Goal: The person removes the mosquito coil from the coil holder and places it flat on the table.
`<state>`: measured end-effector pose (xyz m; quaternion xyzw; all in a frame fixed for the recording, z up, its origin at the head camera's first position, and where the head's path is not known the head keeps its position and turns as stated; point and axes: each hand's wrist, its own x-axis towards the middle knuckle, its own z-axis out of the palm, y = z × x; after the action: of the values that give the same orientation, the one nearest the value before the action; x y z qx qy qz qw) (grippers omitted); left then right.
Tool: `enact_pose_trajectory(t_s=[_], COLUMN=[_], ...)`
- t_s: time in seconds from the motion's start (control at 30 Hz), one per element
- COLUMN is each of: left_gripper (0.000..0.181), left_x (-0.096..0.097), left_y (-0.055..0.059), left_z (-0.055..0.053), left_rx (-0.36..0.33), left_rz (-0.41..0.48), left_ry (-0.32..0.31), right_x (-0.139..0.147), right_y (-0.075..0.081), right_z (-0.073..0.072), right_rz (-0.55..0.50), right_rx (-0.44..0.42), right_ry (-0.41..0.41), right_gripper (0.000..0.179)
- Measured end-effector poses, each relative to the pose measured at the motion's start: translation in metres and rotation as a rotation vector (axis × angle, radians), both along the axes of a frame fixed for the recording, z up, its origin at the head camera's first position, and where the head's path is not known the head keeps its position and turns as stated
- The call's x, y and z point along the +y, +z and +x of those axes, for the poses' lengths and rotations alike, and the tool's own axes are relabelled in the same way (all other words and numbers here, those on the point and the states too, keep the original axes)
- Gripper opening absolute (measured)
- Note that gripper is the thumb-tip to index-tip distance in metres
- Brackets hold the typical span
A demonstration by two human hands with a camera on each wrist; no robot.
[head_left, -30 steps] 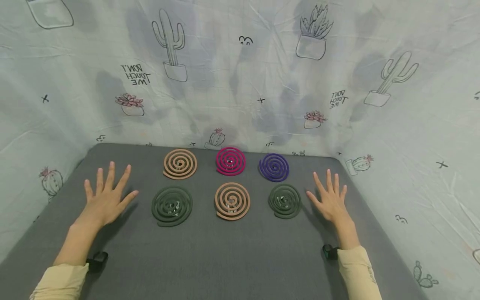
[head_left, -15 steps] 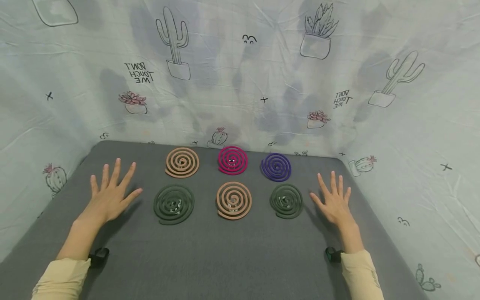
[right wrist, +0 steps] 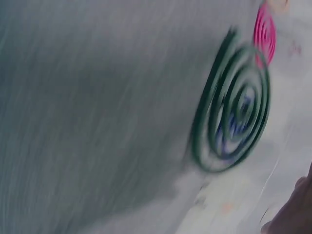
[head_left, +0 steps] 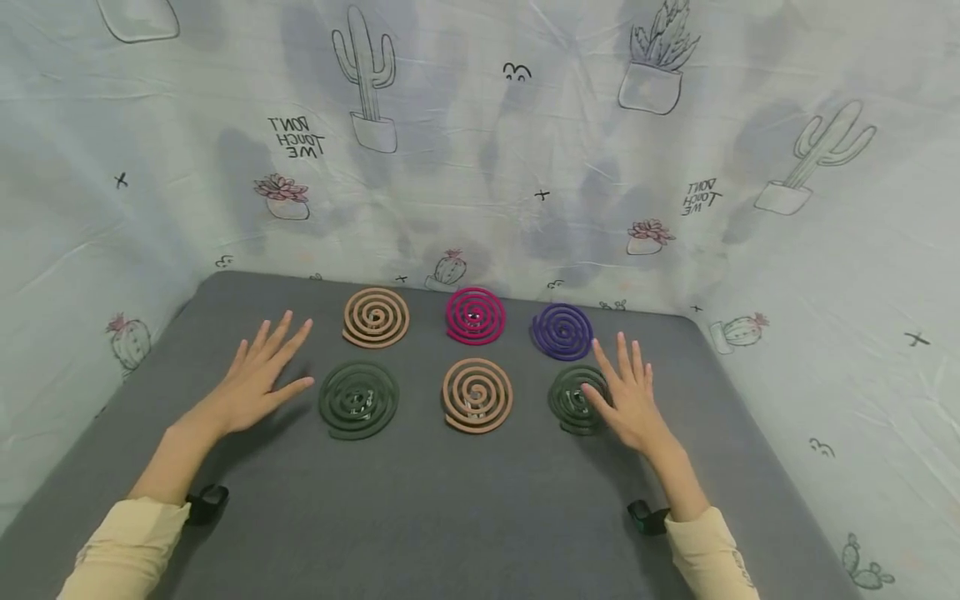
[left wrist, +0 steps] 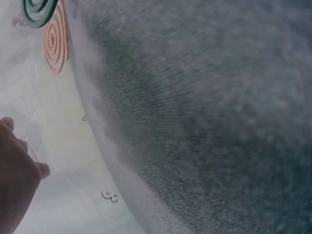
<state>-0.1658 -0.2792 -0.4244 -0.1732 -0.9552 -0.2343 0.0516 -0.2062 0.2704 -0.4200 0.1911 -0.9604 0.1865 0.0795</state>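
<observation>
Several spiral mosquito coils lie in two rows on the grey tabletop. The far row has a tan coil point(head_left: 377, 317), a pink coil point(head_left: 476, 317) and a purple coil point(head_left: 562, 332). Nearer are a dark green coil point(head_left: 352, 398), a second tan coil point(head_left: 477, 395) and another dark green coil point(head_left: 574, 398). My left hand point(head_left: 251, 387), fingers extended, holds nothing beside the left green coil. My right hand point(head_left: 632, 407) has its fingers spread, thumb and index overlapping the right green coil in the head view. That coil point(right wrist: 239, 107) looks blurred in the right wrist view.
A dark grey cloth covers the table point(head_left: 420, 517). Pale fabric point(head_left: 480, 167) printed with cacti hangs behind it and along both sides. Small shiny metal pieces show at the centres of several coils. Each wrist wears a black device point(head_left: 207, 504).
My right hand has moved left from beside the right green coil to over it. The left hand has shifted right and turned slightly inward. The head view has shifted a little; the coils stay in place.
</observation>
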Motion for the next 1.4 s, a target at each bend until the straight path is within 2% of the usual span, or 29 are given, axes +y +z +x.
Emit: enact_pose_trajectory(t_s=[0.13, 0.3, 0.47, 0.7, 0.8, 0.97, 1.2, 1.4], left_gripper=[0.081, 0.082, 0.083, 0.084, 0.087, 0.09, 0.086, 0.079], left_x=[0.006, 0.011, 0.012, 0.011, 0.011, 0.01, 0.006, 0.005], left_y=[0.0, -0.001, -0.004, -0.007, -0.008, -0.01, -0.012, -0.016], left_z=[-0.004, -0.007, -0.009, -0.009, -0.01, -0.01, -0.007, -0.007], left_rx=[0.012, -0.01, -0.051, -0.11, -0.106, -0.091, -0.083, -0.056], left_rz=[-0.015, -0.027, -0.003, 0.083, 0.117, 0.131, 0.168, 0.211], left_ry=[-0.034, -0.056, -0.077, -0.1, -0.119, -0.145, -0.15, -0.173], right_x=[-0.029, -0.067, -0.1, -0.145, -0.161, -0.186, -0.213, -0.228], right_y=[0.003, 0.005, 0.001, -0.001, 0.0, 0.0, -0.004, -0.013], right_z=[0.004, 0.005, 0.004, 0.005, 0.006, 0.007, 0.009, 0.007], right_rz=[0.048, 0.072, 0.012, -0.118, -0.165, -0.264, -0.43, -0.472], right_rx=[0.038, 0.051, 0.037, 0.028, 0.02, -0.039, -0.168, -0.233], right_ry=[0.051, 0.139, 0.219, 0.34, 0.386, 0.446, 0.511, 0.545], right_gripper=[0.071, 0.07, 0.067, 0.068, 0.067, 0.066, 0.067, 0.069])
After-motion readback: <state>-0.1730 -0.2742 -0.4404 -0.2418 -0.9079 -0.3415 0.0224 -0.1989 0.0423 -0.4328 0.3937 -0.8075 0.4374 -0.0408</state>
